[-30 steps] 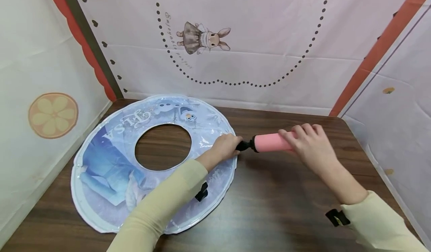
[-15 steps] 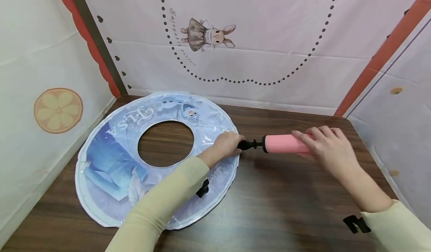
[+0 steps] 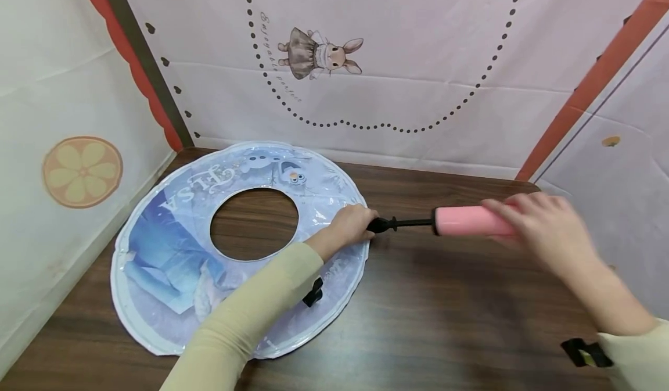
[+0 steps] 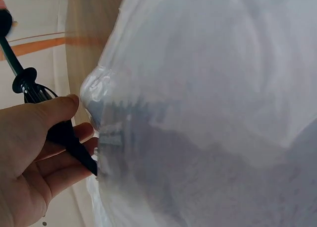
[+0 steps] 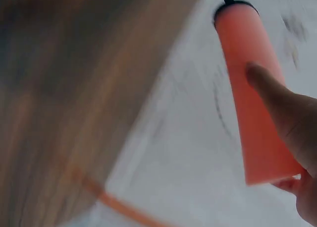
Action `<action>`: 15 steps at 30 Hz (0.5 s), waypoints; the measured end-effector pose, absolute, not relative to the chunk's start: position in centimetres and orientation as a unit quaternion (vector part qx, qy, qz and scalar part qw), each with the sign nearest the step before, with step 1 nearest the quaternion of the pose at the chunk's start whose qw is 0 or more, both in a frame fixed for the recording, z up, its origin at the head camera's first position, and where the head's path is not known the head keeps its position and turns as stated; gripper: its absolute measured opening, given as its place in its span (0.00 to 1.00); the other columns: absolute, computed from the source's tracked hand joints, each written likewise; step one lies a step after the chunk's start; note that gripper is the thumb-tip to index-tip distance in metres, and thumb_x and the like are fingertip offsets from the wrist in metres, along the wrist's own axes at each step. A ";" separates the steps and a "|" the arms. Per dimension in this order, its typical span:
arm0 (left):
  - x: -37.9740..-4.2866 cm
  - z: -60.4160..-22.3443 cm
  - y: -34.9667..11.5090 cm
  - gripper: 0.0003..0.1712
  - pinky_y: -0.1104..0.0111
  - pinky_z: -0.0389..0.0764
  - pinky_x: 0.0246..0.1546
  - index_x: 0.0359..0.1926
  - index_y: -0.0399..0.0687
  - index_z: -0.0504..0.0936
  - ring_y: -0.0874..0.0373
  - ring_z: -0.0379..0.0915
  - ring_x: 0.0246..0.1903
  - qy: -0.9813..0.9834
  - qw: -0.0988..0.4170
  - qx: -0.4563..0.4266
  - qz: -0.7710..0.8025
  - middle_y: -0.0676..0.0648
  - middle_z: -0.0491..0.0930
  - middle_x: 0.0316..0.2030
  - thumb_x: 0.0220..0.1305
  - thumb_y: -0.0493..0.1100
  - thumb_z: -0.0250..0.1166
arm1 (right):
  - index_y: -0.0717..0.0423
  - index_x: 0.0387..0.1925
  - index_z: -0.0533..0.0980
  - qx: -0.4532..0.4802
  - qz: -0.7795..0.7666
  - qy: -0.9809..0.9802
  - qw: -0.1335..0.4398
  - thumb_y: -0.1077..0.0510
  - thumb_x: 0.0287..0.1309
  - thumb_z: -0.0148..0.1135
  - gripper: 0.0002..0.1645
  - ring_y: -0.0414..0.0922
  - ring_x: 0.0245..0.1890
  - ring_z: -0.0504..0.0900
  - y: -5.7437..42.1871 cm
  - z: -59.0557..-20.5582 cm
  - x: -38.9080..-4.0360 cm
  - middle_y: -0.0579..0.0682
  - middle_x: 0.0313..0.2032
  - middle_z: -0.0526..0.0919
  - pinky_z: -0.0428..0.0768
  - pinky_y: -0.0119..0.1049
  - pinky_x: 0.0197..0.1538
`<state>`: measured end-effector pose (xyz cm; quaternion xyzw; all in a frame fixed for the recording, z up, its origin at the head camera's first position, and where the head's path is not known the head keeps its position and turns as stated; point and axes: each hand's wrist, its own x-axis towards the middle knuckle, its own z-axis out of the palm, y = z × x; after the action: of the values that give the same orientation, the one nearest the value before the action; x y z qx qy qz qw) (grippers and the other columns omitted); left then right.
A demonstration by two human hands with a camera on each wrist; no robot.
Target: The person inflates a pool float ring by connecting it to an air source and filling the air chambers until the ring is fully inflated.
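A pink hand pump (image 3: 470,221) lies sideways between my two hands. My right hand (image 3: 549,234) grips its pink barrel, thumb along the side in the right wrist view. A long stretch of thin black rod (image 3: 415,222) shows out of the barrel. My left hand (image 3: 351,225) holds the black tapered nozzle (image 4: 62,133) at the other end between thumb and fingers. The nozzle's tip meets the edge of a blue, mostly flat swim ring (image 3: 177,275) with a printed snowman and lettering. My left forearm crosses over the ring, hiding part of it.
The ring lies on a dark wooden table (image 3: 418,321). Printed cloth walls (image 3: 418,48) stand at the back and both sides, with the right one (image 3: 627,193) near my right hand. Black straps (image 3: 585,353) hang by the wrists.
My right hand has moved right with the pink barrel, drawing out more of the black rod. My left hand stays at the ring's edge with the nozzle.
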<state>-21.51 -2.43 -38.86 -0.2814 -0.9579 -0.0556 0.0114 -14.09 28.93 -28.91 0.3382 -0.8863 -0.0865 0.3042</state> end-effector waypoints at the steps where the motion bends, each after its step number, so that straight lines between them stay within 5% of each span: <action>1: -21.5 -38.9 -2.4 0.14 0.62 0.78 0.35 0.40 0.48 0.80 0.55 0.78 0.33 -0.957 0.015 -0.286 -0.056 0.49 0.83 0.34 0.53 0.48 0.67 | 0.50 0.49 0.75 0.349 -0.089 -0.881 0.306 0.50 0.35 0.74 0.33 0.60 0.35 0.74 28.0 -29.4 -14.4 0.59 0.34 0.78 0.68 0.53 0.32; 2: -21.5 -38.9 -2.4 0.13 0.63 0.78 0.34 0.39 0.48 0.80 0.55 0.78 0.33 -0.955 0.018 -0.290 -0.055 0.49 0.83 0.34 0.53 0.47 0.67 | 0.51 0.48 0.75 0.360 -0.091 -0.875 0.311 0.56 0.27 0.75 0.37 0.60 0.35 0.74 27.1 -29.8 -14.6 0.59 0.33 0.78 0.68 0.53 0.31; 15: -21.4 -39.0 -2.7 0.14 0.63 0.77 0.34 0.40 0.49 0.81 0.56 0.77 0.31 -0.955 0.016 -0.289 -0.068 0.49 0.83 0.33 0.51 0.45 0.68 | 0.51 0.46 0.76 0.383 -0.094 -0.856 0.335 0.47 0.29 0.76 0.36 0.57 0.33 0.75 23.2 -32.5 -16.2 0.57 0.32 0.77 0.69 0.51 0.32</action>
<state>-21.44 -2.68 -38.98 -0.2888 -0.9549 -0.0678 0.0157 -16.15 23.23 -32.52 0.3828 -0.8556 -0.0944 0.3354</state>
